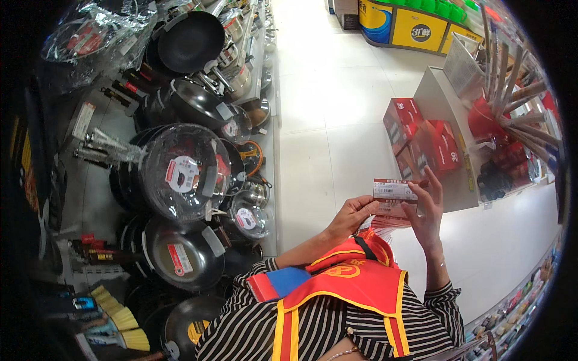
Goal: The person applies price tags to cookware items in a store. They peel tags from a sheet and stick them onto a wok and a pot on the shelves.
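My left hand [354, 214] pinches the left edge of a strip of printed price labels [390, 192], red and white with barcodes. More of the strip hangs folded below the fingers, in front of my chest. My right hand [426, 210] is at the right end of the labels, fingers spread, with the index fingertip and thumb tip over the printed face. Whether those two fingers grip the paper is unclear. Under both hands is a red vest [356, 282] with yellow trim, worn over a striped shirt.
Stacked frying pans [185, 257], and woks under clear lids [203, 171], crowd the left shelf. Yellow-bristled brushes [119, 316] lie at lower left. Red boxes [435, 144] stand beside a white display counter [496, 243] on the right. A pale tiled aisle floor [316, 113] runs ahead.
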Demonstrator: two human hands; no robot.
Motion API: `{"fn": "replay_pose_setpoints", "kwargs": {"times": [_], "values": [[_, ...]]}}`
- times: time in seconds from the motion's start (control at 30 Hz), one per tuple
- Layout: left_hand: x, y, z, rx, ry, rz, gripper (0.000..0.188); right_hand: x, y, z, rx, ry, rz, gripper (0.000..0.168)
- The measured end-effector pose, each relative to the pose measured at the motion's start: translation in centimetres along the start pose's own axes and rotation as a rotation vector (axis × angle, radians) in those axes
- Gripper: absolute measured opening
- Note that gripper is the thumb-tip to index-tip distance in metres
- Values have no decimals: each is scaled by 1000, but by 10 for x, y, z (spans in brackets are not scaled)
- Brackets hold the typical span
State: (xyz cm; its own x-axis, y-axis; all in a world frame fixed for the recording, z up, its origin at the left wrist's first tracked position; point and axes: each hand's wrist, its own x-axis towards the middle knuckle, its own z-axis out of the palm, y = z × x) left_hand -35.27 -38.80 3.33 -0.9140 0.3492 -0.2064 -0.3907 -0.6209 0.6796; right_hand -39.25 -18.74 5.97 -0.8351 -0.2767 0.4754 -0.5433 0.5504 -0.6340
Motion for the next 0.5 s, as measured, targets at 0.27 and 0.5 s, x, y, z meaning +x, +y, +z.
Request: {"fn": "replay_pose_setpoints", "kwargs": {"times": [0.27, 0.5], "values": [[76, 60, -56, 65, -61, -11, 26, 101, 37, 40, -146, -366, -222, 45], [187, 120, -100, 160, -42, 30, 27, 216, 103, 88, 141, -418, -179, 46]]}}
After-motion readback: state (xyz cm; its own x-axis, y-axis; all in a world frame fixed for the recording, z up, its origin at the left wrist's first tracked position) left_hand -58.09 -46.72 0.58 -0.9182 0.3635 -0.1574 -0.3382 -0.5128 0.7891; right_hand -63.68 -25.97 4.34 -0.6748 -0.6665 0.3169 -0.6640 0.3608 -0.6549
